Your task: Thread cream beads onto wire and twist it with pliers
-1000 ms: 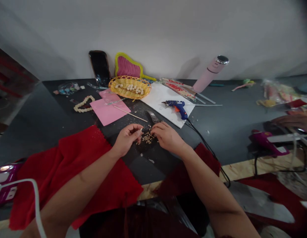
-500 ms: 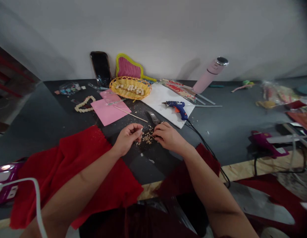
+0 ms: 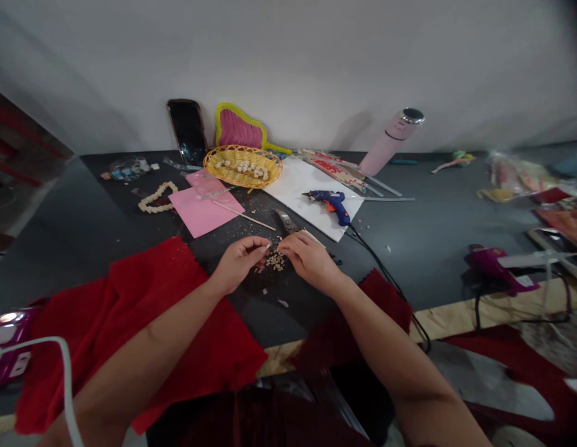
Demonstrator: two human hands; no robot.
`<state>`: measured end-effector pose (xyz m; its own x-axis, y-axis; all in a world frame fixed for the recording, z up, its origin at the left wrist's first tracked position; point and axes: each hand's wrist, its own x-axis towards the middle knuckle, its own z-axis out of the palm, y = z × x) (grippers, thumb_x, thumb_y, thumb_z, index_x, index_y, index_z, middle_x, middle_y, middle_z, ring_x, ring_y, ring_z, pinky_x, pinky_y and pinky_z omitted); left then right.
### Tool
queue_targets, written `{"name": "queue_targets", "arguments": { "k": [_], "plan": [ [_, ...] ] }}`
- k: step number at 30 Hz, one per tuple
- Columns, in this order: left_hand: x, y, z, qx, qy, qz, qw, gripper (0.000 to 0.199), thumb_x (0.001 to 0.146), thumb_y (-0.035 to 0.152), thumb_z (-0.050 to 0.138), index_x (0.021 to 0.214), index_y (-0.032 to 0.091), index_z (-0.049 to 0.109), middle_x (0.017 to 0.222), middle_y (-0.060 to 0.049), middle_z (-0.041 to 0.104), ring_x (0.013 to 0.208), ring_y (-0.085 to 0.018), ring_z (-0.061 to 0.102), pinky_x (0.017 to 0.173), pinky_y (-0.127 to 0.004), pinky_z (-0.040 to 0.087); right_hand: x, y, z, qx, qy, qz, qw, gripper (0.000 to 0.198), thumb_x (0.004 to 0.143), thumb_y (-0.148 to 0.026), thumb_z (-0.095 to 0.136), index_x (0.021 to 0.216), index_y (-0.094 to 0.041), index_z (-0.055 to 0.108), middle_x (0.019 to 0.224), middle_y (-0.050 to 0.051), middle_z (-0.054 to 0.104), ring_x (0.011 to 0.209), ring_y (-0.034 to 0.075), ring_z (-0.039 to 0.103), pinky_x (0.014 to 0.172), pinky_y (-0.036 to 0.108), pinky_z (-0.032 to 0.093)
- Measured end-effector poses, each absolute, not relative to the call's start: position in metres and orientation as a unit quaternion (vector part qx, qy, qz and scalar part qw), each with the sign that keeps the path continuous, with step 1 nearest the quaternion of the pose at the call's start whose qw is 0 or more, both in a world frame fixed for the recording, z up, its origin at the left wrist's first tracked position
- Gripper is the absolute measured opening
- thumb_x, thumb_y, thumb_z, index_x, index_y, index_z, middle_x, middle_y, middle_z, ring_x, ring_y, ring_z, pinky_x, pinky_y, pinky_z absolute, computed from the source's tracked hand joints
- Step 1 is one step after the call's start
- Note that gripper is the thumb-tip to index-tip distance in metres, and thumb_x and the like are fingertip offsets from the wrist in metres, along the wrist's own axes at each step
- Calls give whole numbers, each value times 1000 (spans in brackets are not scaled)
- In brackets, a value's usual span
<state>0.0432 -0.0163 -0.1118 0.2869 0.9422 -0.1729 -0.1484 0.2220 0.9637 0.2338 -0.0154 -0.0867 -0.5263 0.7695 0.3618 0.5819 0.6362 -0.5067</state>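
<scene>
My left hand point(image 3: 237, 264) is closed in a pinch, with a small whitish piece point(image 3: 268, 246) showing at its fingertips. Close by on the right, my right hand point(image 3: 314, 261) has its fingertips pressed together; anything between them is too small to make out. Beneath and between both hands lies a scatter of small pale wooden bits point(image 3: 275, 261) on the dark tabletop. The metal head of a pair of pliers or cutters point(image 3: 287, 221) pokes out behind my right hand, its handles mostly covered. A thin wooden stick point(image 3: 254, 220) lies just beyond my left hand.
Farther back are a yellow basket point(image 3: 214, 177) with whitish clusters, pink paper point(image 3: 202, 214), a beaded heart point(image 3: 153, 202), a blue glue gun point(image 3: 335, 202) on a white board point(image 3: 288, 177), a phone point(image 3: 188, 131) and a pink bottle point(image 3: 386, 146). Red cloth point(image 3: 149, 298) covers the front left.
My right hand has moved left toward my left hand, so their fingertips are now nearer each other. The left hand keeps its pinch on the small piece.
</scene>
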Motion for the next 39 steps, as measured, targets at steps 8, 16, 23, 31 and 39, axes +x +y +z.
{"name": "queue_targets", "arguments": {
  "k": [8, 16, 23, 31, 39],
  "plan": [
    [44, -18, -106, 501, 430, 392, 640, 24, 74, 34, 66, 88, 15, 63, 63, 2, 56, 54, -9, 50, 53, -21, 41, 225, -20, -91, -411, -835, 184, 316, 11, 90, -18, 43, 89, -21, 54, 87, 5, 61, 85, 18, 54, 79, 33, 43],
    [43, -18, -106, 535, 423, 379, 626, 25, 75, 36, 65, 87, 15, 63, 70, 0, 57, 57, -8, 50, 54, -21, 42, 224, -20, -92, -413, -834, 189, 313, 7, 88, -17, 46, 89, -20, 52, 85, 4, 61, 82, 18, 54, 77, 32, 43],
    [44, -19, -101, 535, 420, 377, 628, 23, 73, 35, 66, 82, 15, 62, 69, 1, 57, 56, -8, 50, 54, -21, 42, 224, -20, -93, -390, -838, 173, 340, 11, 90, -18, 45, 97, -19, 53, 91, 7, 63, 87, 18, 55, 80, 33, 44],
    [42, -19, -101, 569, 428, 355, 606, 23, 76, 35, 63, 85, 14, 63, 69, 1, 56, 56, -7, 48, 54, -19, 40, 225, -19, -98, -375, -843, 167, 346, 16, 91, -20, 45, 105, -20, 55, 96, 7, 63, 90, 18, 56, 81, 35, 45],
    [40, -20, -96, 578, 398, 344, 624, 24, 79, 36, 60, 86, 14, 63, 69, 1, 56, 59, -8, 49, 58, -21, 40, 225, -20, -89, -347, -840, 198, 367, 15, 91, -18, 47, 99, -20, 59, 90, 5, 63, 87, 17, 56, 80, 33, 47]
  ]
}}
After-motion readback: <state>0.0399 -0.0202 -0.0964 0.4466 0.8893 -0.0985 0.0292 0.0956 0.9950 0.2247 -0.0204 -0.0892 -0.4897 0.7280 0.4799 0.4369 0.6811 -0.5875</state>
